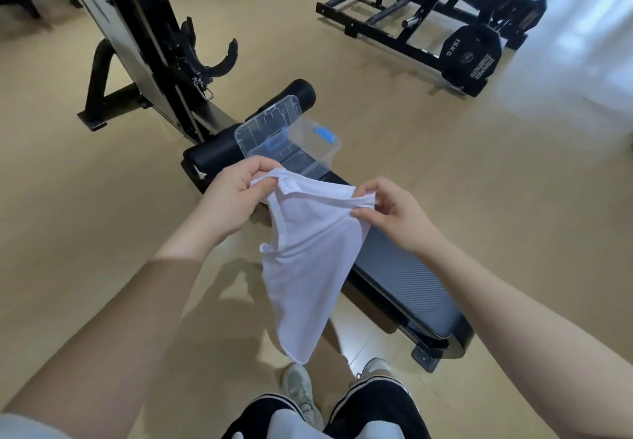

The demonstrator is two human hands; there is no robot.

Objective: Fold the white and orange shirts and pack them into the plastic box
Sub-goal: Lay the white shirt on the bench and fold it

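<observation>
Item one: the white shirt (pixel 308 267). We hold it in the air in front of us, above the near end of the tabletop (pixel 404 277) and the floor (pixel 445 181). It hangs from its top edge, the body falling in a narrowing drape toward our shoes (pixel 298 387). It is thin, sleeveless as far as we can tell, with a hemmed opening showing on its left side.

Item two: our left hand (pixel 233 195). It is closed on the upper left corner of the white shirt, thumb and fingers pinching a bunched strap.

Item three: our right hand (pixel 394 212). It is pinched on the upper right corner of the white shirt, thumb below and fingers above the hem. The two hands are apart, with the top edge stretched between them.

Item four: the plastic box (pixel 318 144). Clear, with blue latches, it sits on the far part of the tabletop, beyond our hands. Its lid (pixel 270 130) stands open, leaning back to the left. We cannot tell what lies inside it.

Item five: the tabletop itself, a padded grey gym bench with black roller pads (pixel 301 92) at its far end.

Item six: background. A black weight rack (pixel 445 10) holds plates marked 15KG at upper right; a machine frame (pixel 144 44) stands at upper left.
</observation>
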